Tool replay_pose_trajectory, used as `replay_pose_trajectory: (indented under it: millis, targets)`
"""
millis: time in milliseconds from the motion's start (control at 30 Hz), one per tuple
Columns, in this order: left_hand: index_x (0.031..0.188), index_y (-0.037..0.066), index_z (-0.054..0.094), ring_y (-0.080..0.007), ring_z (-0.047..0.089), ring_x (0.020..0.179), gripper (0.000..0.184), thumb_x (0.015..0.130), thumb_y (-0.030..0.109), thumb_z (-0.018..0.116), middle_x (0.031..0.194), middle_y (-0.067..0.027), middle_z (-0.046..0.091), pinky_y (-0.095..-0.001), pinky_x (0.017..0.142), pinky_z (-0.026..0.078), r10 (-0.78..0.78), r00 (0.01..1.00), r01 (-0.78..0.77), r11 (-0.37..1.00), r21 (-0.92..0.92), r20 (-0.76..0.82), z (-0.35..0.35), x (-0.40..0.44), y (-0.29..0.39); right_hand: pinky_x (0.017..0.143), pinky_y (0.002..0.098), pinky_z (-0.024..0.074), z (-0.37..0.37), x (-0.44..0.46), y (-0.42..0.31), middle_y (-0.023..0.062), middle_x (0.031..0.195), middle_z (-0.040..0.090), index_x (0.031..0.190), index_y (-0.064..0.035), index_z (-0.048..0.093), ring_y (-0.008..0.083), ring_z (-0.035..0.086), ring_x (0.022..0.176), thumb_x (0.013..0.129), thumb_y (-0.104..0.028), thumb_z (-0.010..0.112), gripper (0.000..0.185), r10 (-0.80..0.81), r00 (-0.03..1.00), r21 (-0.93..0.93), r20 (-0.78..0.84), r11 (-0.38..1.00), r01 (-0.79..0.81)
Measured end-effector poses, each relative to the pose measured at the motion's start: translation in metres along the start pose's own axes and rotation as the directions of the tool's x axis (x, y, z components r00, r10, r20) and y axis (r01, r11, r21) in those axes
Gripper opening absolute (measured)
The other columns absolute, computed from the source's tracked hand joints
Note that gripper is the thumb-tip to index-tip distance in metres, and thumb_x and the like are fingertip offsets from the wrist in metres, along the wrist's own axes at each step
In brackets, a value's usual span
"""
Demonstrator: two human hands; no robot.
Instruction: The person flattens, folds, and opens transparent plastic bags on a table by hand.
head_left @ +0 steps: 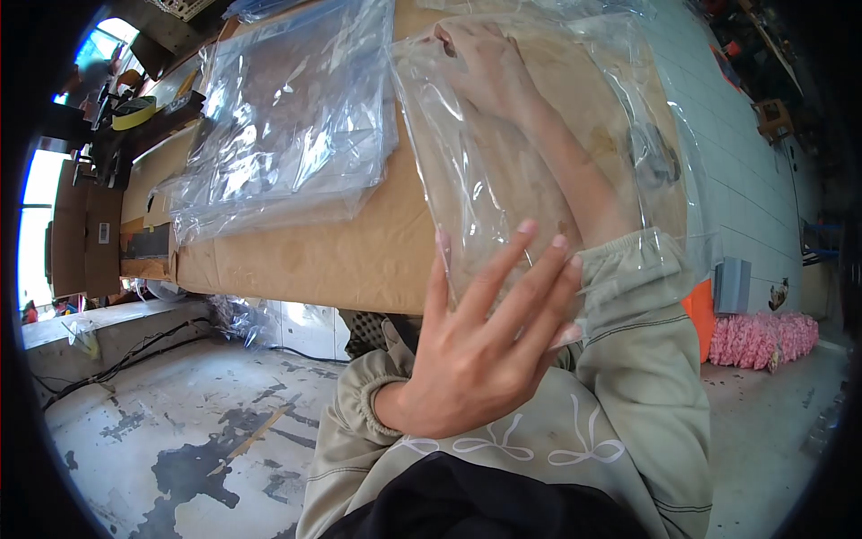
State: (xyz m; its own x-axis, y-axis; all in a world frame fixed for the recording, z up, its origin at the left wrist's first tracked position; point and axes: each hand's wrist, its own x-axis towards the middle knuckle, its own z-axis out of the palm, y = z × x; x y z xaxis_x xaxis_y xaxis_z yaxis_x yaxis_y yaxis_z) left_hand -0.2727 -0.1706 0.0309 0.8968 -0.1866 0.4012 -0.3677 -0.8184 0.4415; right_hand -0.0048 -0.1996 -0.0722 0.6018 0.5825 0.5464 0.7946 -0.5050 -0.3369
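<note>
A clear plastic bag (476, 171) lies over the brown cardboard surface in front of me. My right hand (489, 72) and forearm are inside it, seen through the film, with the hand at the bag's far left end. Its fingers are bent but apart, and no object shows in them. My left hand (489, 350) rests on the outside of the bag's near edge, close to my right cuff, fingers stretched and spread. To the left lies a stack of clear plastic bags (287, 117), touched by neither hand.
The cardboard-covered table (305, 265) ends just before my body. A roll of yellow tape (135, 114) sits at the far left, near a cardboard box (88, 229). On the floor at right are a pink bundle (763, 341) and a grey box (732, 286).
</note>
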Motion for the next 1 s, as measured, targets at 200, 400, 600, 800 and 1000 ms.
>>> replay_pose_trajectory:
  millis: [200, 400, 600, 800, 1000]
  targets:
    - [0.113, 0.004, 0.066, -0.0258, 0.057, 0.115, 0.038, 0.084, 0.028, 0.059, 0.115, -0.0047, 0.063, -0.0661, 0.104, 0.02, -0.003, 0.996, 0.008, 0.998, 0.06, -0.09, 0.009, 0.007, 0.008, 0.095, 0.0501, 0.0377, -0.006, 0.002, -0.013, 0.0055, 0.111, 0.06, 0.122, -0.0133, 0.054, 0.031, 0.049, 0.114, 0.088, -0.036, 0.053, 0.041, 0.1, 0.987, -0.23, 0.122, 0.971, -0.069]
    - [0.103, -0.001, 0.068, -0.029, 0.052, 0.119, 0.042, 0.08, 0.034, 0.06, 0.113, -0.0123, 0.06, -0.0769, 0.093, 0.026, 0.217, 0.963, -0.2, 0.973, 0.119, -0.158, 0.023, 0.03, 0.006, 0.095, 0.0537, 0.0354, -0.006, -0.004, -0.012, 0.0062, 0.113, 0.06, 0.124, -0.0149, 0.052, 0.0322, 0.05, 0.113, 0.088, -0.041, 0.052, 0.045, 0.132, 0.987, -0.13, 0.091, 0.984, -0.12]
    - [0.136, -0.003, 0.033, -0.0316, 0.031, 0.135, 0.063, 0.095, 0.046, 0.037, 0.141, -0.0202, 0.034, -0.0519, 0.112, 0.016, -0.309, 0.81, -0.244, 0.595, -0.766, -0.499, 0.018, 0.031, -0.041, 0.095, 0.057, 0.0327, 0.001, 0.009, -0.008, 0.0072, 0.114, 0.061, 0.124, -0.0157, 0.052, 0.034, 0.05, 0.112, 0.087, -0.047, 0.05, 0.048, 0.208, 0.978, 0.167, 0.029, 0.963, -0.21]
    - [0.145, -0.005, 0.016, -0.0302, 0.015, 0.142, 0.068, 0.097, 0.04, 0.033, 0.151, -0.0212, 0.02, -0.0406, 0.115, 0.015, -0.47, 0.88, 0.138, 0.122, -0.983, 0.065, 0.023, 0.042, -0.065, 0.096, 0.0496, 0.0332, -0.012, 0.007, -0.012, 0.0089, 0.114, 0.062, 0.12, -0.0149, 0.055, 0.0306, 0.05, 0.113, 0.09, -0.045, 0.05, 0.042, 0.233, 0.965, 0.396, 0.121, 0.88, -0.262]
    - [0.145, -0.008, 0.001, -0.0401, -0.007, 0.142, 0.077, 0.097, 0.043, 0.032, 0.153, -0.0265, 0.002, -0.0454, 0.114, 0.003, -0.124, 0.991, 0.122, 0.595, -0.794, 0.059, 0.038, 0.068, -0.052, 0.095, 0.0444, 0.0357, -0.033, -0.03, 0.003, 0.0083, 0.115, 0.061, 0.12, -0.0137, 0.056, 0.0266, 0.051, 0.111, 0.091, -0.042, 0.051, 0.041, 0.164, 0.946, 0.516, 0.279, 0.805, -0.292]
